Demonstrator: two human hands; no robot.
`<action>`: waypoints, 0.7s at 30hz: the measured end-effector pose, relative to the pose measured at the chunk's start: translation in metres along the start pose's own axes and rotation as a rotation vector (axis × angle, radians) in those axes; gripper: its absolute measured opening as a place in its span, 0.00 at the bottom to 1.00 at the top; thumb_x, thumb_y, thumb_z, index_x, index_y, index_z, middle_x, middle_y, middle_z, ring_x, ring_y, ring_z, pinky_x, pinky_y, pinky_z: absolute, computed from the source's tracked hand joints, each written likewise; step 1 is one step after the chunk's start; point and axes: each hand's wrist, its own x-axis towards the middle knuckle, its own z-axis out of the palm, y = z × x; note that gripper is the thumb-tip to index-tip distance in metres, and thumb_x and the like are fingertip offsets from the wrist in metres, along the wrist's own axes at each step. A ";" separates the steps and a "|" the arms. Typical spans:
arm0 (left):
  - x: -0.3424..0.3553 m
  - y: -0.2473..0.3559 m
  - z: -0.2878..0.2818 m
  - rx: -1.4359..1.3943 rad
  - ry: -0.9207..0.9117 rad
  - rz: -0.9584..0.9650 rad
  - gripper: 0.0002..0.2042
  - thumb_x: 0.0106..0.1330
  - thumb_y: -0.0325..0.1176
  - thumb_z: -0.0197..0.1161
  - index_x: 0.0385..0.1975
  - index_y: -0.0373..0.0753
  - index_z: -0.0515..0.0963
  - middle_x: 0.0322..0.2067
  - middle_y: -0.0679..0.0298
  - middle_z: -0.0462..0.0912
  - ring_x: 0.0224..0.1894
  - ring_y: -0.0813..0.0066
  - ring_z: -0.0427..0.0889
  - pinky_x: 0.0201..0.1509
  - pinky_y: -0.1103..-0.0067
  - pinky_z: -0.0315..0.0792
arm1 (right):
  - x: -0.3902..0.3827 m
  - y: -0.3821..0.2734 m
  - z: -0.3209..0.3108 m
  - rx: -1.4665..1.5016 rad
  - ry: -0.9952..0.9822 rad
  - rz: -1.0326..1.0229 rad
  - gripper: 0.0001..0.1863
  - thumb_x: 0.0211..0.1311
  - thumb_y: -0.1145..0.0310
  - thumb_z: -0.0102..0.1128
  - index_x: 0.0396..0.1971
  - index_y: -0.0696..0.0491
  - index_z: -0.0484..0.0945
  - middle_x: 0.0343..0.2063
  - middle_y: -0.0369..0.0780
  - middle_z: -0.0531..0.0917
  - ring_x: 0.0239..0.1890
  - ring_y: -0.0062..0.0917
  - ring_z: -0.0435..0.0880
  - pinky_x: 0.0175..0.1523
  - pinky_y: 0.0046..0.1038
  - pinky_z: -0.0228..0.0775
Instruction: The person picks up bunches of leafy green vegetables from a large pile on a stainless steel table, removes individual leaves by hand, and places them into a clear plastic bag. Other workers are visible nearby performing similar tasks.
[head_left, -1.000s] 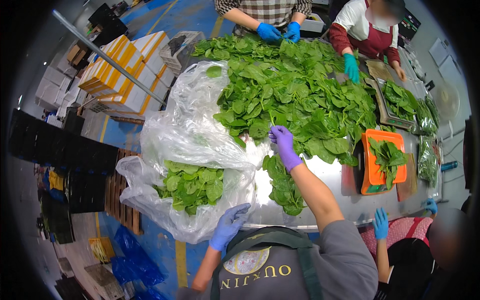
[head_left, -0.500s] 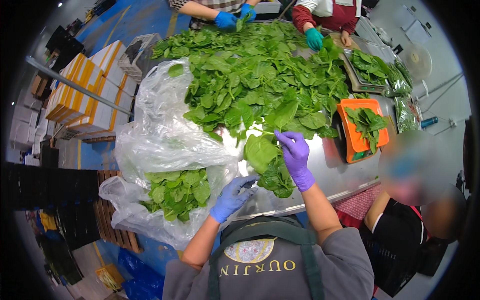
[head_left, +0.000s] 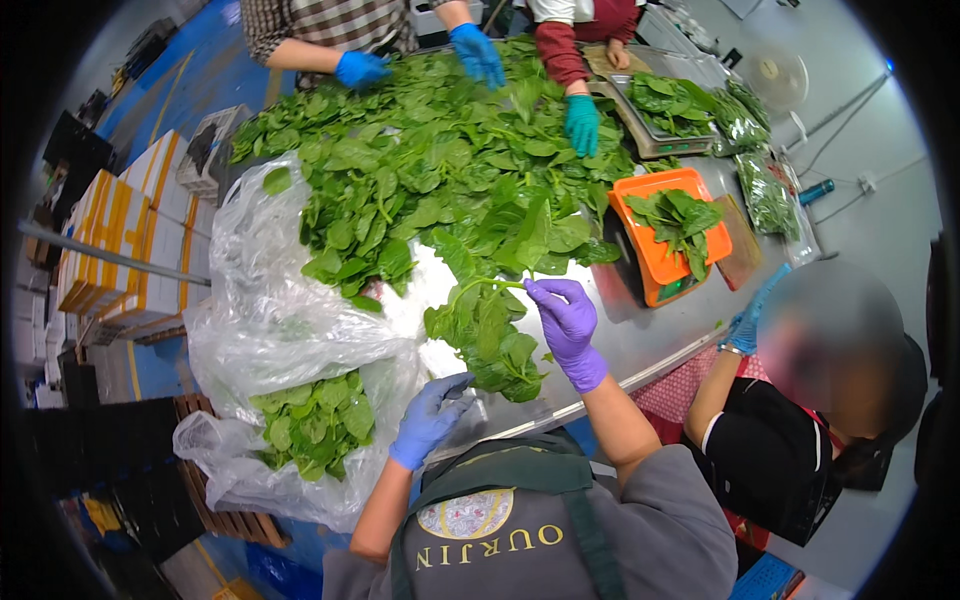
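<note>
My right hand [head_left: 566, 335], in a purple glove, pinches the stem of a leafy green sprig [head_left: 488, 330] above the near edge of the metal table [head_left: 640, 335]. The sprig's broad leaves hang down to the left of the fingers. My left hand [head_left: 432, 422], in a bluish glove with darkened fingertips, is just below and left of those leaves. Its fingers are bent but apart, with nothing between them. A wide heap of the same loose greens [head_left: 430, 160] covers the table beyond both hands. To the left, a clear plastic bag [head_left: 290, 320] holds more leaves [head_left: 318, 425].
An orange tray [head_left: 650, 265] with some greens sits on a scale at the right. Behind it are another loaded scale [head_left: 672, 145] and bagged greens [head_left: 768, 195]. Co-workers' gloved hands [head_left: 582, 125] reach in from the far side; another person sits at the right. White boxes [head_left: 120, 240] stand left.
The view has shifted, so the table sits further left. The sprig in my right hand has turned, and its stem now shows sideways. Across the table, co-workers' hands have moved over the heap.
</note>
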 end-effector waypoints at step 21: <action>0.006 -0.003 0.015 0.121 -0.026 0.005 0.21 0.58 0.39 0.61 0.50 0.40 0.71 0.43 0.55 0.76 0.45 0.67 0.77 0.50 0.77 0.70 | 0.044 0.276 -0.203 0.587 0.240 1.017 0.09 0.57 0.69 0.53 0.37 0.54 0.77 0.25 0.31 0.76 0.25 0.15 0.73 0.32 0.17 0.65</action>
